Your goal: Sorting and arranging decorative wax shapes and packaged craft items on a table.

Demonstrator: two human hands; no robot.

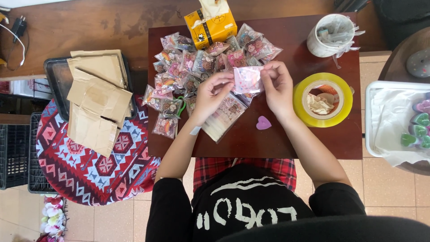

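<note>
Both bare forearms reach up from the lower middle of the frame toward its centre. The left hand (209, 96) and right hand (277, 87) sit close together, fingers (224, 80) curled inward and pinched, thumbs facing each other.

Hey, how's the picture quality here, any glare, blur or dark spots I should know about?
Head view: soft, even light, with the left hand, right hand and the small pink bag between them reasonably sharp; mild glare on the pile of clear packets; the white tub looks bright, slightly washed out; the top right corner falls dark; edges bend slightly, wide-angle.
</note>
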